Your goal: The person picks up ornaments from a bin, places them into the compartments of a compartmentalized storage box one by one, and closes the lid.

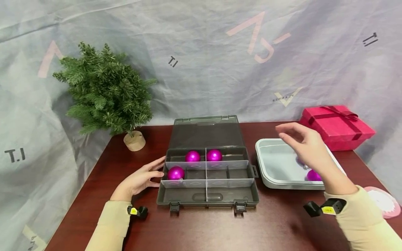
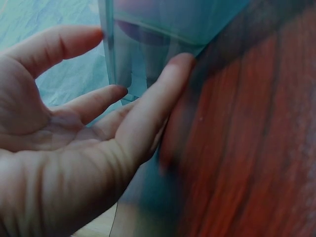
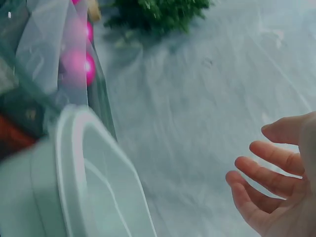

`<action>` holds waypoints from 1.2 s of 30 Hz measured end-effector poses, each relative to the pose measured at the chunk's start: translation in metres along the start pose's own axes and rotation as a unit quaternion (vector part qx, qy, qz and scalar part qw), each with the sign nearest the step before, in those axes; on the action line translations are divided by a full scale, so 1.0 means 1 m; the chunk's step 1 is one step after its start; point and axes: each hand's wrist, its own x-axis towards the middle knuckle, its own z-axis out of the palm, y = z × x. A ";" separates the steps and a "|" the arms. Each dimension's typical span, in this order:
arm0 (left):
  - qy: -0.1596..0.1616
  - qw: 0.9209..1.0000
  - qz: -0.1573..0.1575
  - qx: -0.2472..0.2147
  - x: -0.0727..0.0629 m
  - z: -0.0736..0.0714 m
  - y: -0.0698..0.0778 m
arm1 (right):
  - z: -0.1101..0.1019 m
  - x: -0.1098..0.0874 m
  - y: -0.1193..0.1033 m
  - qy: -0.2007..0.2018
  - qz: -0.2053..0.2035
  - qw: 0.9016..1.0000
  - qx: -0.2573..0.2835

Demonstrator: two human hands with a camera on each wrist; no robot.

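A dark see-through organizer box (image 1: 185, 195) lies with its lid folded back, split by clear dividers. Two shiny magenta ball ornaments (image 1: 214, 156) sit in its back row and a third ornament (image 1: 176, 173) in the middle row at left. My left hand (image 1: 141, 179) rests its fingertips along the box's left side; in the left wrist view its fingers (image 2: 106, 101) touch the wall. Over the white tub (image 1: 270, 183) hovers my right hand (image 1: 309, 148), fingers loosely curved and holding nothing. Inside the tub, partly behind that arm, are a magenta ornament (image 1: 313, 175) and a silvery one (image 1: 300, 161).
A small artificial fir tree (image 1: 110, 94) on a wooden base stands at the back left. A red gift box (image 1: 340, 129) with a bow is at the back right, behind the tub. Near the right edge lies a pink-and-white round item (image 1: 383, 202). Printed cloth hangs behind the table.
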 end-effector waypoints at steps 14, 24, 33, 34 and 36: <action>0.005 1.000 -0.005 0.014 -0.004 0.000 0.000 | -0.042 -0.019 0.069 -0.013 0.125 0.987 -0.104; 0.000 1.000 -0.001 0.017 -0.002 0.001 0.000 | -0.034 -0.020 0.092 -0.083 0.115 0.977 -0.159; -0.004 1.000 0.004 0.013 0.000 -0.001 -0.002 | -0.030 -0.018 0.104 -0.150 0.096 0.969 -0.171; -0.004 1.000 0.005 0.012 0.000 -0.001 -0.002 | -0.029 -0.018 0.105 -0.158 0.095 0.968 -0.168; -0.005 1.000 0.005 0.011 0.000 -0.001 -0.003 | -0.028 -0.018 0.107 -0.169 0.095 0.968 -0.160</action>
